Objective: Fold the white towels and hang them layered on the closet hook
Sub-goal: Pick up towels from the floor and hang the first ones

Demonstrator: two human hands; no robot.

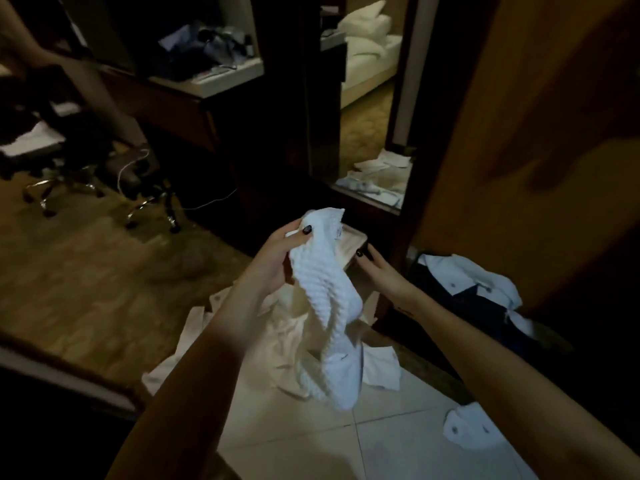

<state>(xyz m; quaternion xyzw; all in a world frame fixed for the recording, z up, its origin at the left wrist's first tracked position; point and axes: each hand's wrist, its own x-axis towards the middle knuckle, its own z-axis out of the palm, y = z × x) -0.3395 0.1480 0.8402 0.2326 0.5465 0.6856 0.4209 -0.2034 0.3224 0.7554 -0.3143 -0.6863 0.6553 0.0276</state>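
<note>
Towel (325, 299), white, ribbed, bunched

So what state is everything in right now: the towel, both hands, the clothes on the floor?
Towel: unfolded, bunched, hanging down.
Left hand: fingers grip its top end.
Right hand: open beside it, holding nothing.
Shirts: crumpled, lying loose on the floor.

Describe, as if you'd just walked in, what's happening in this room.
A person is working on a white ribbed towel. The left hand grips its top end, so it hangs down bunched and twisted, not yet folded. The right hand is open beside it, fingers stretched toward the cloth; whether it touches is unclear. More pale cloth lies on the floor below, and white and dark garments lie to the right. No hook shows.
</note>
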